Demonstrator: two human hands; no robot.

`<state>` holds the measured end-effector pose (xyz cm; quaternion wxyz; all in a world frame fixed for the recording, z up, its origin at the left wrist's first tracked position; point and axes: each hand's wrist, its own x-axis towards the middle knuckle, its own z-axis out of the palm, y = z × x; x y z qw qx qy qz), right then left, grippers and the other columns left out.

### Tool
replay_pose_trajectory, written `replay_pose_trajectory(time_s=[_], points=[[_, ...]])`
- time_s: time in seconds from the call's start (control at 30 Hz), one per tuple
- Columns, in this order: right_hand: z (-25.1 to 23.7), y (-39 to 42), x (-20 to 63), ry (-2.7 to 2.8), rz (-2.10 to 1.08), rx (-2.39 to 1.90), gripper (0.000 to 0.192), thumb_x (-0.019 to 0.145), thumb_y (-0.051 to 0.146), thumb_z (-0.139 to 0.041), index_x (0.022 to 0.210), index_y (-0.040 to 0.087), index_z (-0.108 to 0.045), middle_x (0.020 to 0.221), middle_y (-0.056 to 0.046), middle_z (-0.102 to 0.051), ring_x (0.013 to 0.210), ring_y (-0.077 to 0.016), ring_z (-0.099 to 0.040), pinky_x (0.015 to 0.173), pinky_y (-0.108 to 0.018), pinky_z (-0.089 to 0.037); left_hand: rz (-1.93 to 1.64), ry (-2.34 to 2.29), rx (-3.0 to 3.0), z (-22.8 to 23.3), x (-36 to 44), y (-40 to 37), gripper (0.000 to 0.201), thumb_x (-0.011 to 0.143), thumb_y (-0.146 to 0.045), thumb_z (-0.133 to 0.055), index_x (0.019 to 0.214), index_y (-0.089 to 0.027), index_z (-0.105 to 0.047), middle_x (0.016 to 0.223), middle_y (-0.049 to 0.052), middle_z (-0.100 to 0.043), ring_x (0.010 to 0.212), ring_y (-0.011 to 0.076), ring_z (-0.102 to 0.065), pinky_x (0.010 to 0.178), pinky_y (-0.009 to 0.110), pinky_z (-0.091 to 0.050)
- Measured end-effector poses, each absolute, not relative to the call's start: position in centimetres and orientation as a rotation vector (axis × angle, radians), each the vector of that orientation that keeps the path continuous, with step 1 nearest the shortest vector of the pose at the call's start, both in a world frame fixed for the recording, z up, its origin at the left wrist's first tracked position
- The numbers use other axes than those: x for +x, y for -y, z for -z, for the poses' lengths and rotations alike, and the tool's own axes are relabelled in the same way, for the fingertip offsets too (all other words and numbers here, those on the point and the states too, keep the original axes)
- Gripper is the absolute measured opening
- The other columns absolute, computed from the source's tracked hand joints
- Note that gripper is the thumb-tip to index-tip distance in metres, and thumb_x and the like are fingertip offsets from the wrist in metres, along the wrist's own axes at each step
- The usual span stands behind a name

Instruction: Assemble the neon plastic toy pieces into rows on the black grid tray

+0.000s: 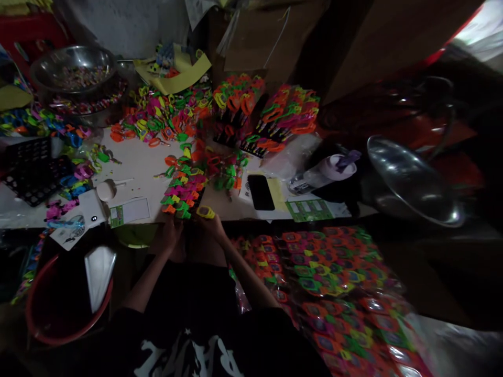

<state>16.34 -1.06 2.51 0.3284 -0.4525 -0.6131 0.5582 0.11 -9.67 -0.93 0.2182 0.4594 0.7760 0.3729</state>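
My right hand (212,224) grips a small yellow toy watch (205,212) at the near edge of the white table (137,162). My left hand (171,230) sits just left of it, touching the near end of a black card (184,191) filled with rows of green, pink and orange toy watches. Both hands lie in shadow below the table edge, so their fingers are hard to make out. More filled cards (275,118) stand stacked at the back of the table.
A black phone (261,192) lies right of the card, a bottle (322,175) beyond it. Loose watches (157,118) and metal bowls (73,68) fill the back left. A black tray (33,170) sits left. A red bucket (63,303) and bagged watch cards (334,293) are below.
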Motion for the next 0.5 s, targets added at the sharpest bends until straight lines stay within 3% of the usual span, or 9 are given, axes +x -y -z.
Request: replay_pose_trajectory(time_s=[0.23,0.5], points=[[-2.5,3.2,16.0,1.532,-1.481,-1.243,0.047,0.063,0.055,-0.072,0.085,0.014,-0.066,0.087,-0.008,-0.071,0.078,-0.0158,-0.064,0.073,-0.027,-0.054,-1.142,-2.134,1.291,1.2,-0.4,9.2,0.040,0.075,-0.021,-0.068,0.114,-0.016,-0.059,0.117,0.014,-0.066,0.112,0.0280,-0.062,0.097,0.039,-0.049],[-2.4,3.7,17.0,1.613,-1.449,-1.138,0.038,0.067,0.051,-0.068,0.079,0.016,-0.061,0.079,-0.005,-0.066,0.070,-0.0122,-0.057,0.069,-0.024,-0.049,-1.088,-2.117,1.224,0.6,-0.2,9.2,0.040,0.076,-0.022,-0.066,0.114,-0.013,-0.058,0.100,0.013,-0.069,0.102,0.0283,-0.065,0.089,0.038,-0.051]])
